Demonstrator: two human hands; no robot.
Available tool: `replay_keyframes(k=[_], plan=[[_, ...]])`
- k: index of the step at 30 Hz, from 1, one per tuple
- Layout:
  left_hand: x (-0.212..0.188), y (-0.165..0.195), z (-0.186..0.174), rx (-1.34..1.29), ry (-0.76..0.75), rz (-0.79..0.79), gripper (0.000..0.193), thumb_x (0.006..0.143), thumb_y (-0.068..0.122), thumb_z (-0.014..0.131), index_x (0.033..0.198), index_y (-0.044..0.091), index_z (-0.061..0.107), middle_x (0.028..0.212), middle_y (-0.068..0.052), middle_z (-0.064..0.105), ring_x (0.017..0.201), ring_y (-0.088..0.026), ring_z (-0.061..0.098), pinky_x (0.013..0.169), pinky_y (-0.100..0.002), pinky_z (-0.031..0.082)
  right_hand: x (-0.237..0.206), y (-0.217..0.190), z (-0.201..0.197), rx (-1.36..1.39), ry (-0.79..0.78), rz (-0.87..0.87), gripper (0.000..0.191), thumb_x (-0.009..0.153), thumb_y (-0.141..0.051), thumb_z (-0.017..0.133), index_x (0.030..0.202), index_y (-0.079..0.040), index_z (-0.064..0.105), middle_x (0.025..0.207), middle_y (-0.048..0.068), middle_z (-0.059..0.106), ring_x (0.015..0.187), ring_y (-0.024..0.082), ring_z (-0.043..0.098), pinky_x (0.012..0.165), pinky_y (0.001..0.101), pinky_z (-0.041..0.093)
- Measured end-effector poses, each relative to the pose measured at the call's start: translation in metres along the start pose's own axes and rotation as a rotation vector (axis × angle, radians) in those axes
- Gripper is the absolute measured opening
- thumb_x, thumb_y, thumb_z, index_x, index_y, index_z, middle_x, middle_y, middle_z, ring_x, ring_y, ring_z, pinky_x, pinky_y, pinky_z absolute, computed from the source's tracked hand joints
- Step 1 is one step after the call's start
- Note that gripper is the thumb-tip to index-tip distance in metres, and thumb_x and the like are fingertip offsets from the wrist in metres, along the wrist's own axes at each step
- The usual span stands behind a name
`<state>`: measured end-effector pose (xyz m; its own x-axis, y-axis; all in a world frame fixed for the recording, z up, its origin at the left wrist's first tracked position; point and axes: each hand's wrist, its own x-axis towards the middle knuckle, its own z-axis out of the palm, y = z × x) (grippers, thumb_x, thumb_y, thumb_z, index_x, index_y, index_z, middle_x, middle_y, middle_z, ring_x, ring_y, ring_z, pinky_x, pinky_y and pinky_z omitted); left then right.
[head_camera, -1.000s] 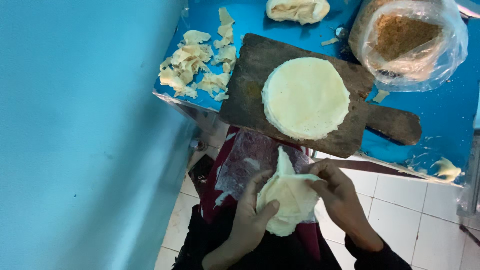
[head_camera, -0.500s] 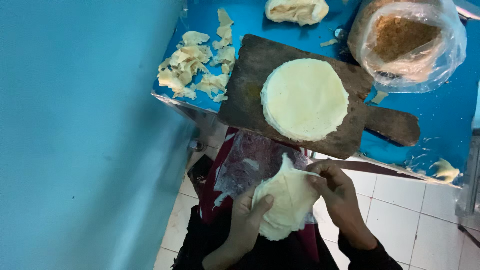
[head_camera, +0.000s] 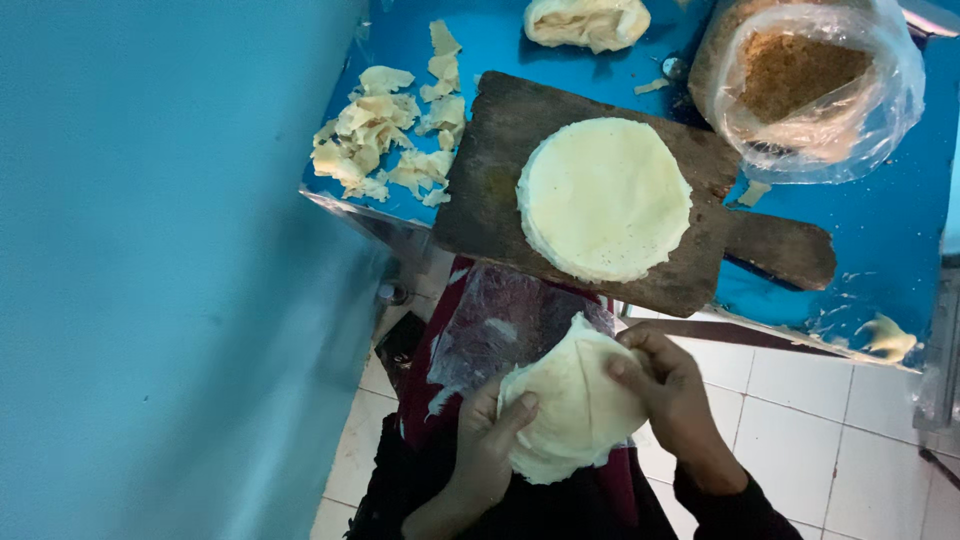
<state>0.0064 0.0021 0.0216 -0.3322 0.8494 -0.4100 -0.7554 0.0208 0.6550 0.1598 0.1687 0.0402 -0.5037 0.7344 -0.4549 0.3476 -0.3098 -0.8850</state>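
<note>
Low in the frame, both hands are on a pale dough sheet (head_camera: 572, 410) held over the lap: the left hand (head_camera: 487, 448) cups it from the lower left, thumb pressed onto its face, while the right hand (head_camera: 672, 392) pinches its right edge, fingers folded over the top. The sheet is creased, with a fold line running down from its upper tip. Just behind it, a crinkled clear plastic sheet (head_camera: 505, 325) lies over a dark red cloth on the lap, partly hidden by the dough. Up at centre, a dark wooden board (head_camera: 500, 190) with a handle pointing right overhangs the blue table (head_camera: 890, 260) edge, and a round stack of dough discs (head_camera: 604, 198) sits on it. Upper left of the table, a heap of torn dough scraps (head_camera: 375, 140). At the top edge, a dough lump (head_camera: 588, 20), cut off by the frame. Upper right, a plastic-wrapped bowl (head_camera: 815, 85) of brown filling, possibly crumbs; the wrap blurs it. A small dough bit (head_camera: 885, 335) lies near the table's lower right edge. White floor tiles (head_camera: 820, 400) show at lower right, and a blue wall (head_camera: 150, 270) fills the left.
</note>
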Motion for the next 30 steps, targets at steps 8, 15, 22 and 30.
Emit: replay_keyframes(k=[8, 15, 22, 30], plan=[[0.001, -0.014, -0.016, -0.145, 0.066, -0.040, 0.029, 0.094, 0.010, 0.061, 0.117, -0.007, 0.065, 0.104, -0.015, 0.074, 0.093, -0.019, 0.072, 0.085, -0.035, 0.059, 0.008, 0.005, -0.019, -0.070, 0.128, 0.048, 0.018, 0.085, -0.014, 0.079, 0.095, 0.000, 0.074, 0.081, 0.008, 0.072, 0.070, 0.016, 0.067, 0.064, 0.0312, 0.054], [-0.002, -0.018, -0.038, -0.208, -0.031, 0.078, 0.028, 0.090, 0.012, 0.061, 0.112, -0.007, 0.062, 0.101, -0.020, 0.069, 0.100, -0.030, 0.071, 0.091, -0.049, 0.060, -0.003, 0.007, -0.064, 0.235, 0.248, 0.011, 0.026, 0.089, -0.014, 0.070, 0.110, 0.000, 0.069, 0.096, 0.008, 0.072, 0.079, 0.015, 0.066, 0.068, 0.0287, 0.053], [-0.005, -0.010, -0.053, -0.381, 0.117, 0.130, 0.040, 0.084, 0.015, 0.059, 0.119, -0.004, 0.063, 0.115, -0.019, 0.071, 0.110, -0.030, 0.067, 0.098, -0.048, 0.051, -0.021, -0.034, -0.113, 0.317, 0.375, -0.151, 0.027, 0.103, -0.015, 0.066, 0.127, -0.004, 0.063, 0.112, 0.007, 0.067, 0.089, 0.016, 0.063, 0.072, 0.0295, 0.052], [0.001, -0.017, -0.049, -0.330, 0.039, 0.154, 0.043, 0.091, 0.019, 0.061, 0.122, -0.012, 0.061, 0.117, -0.023, 0.069, 0.112, -0.033, 0.067, 0.101, -0.048, 0.051, 0.009, -0.151, -0.047, 0.110, 0.129, -0.212, 0.035, 0.096, -0.016, 0.060, 0.128, -0.001, 0.061, 0.111, 0.010, 0.070, 0.094, 0.018, 0.069, 0.077, 0.0331, 0.058]])
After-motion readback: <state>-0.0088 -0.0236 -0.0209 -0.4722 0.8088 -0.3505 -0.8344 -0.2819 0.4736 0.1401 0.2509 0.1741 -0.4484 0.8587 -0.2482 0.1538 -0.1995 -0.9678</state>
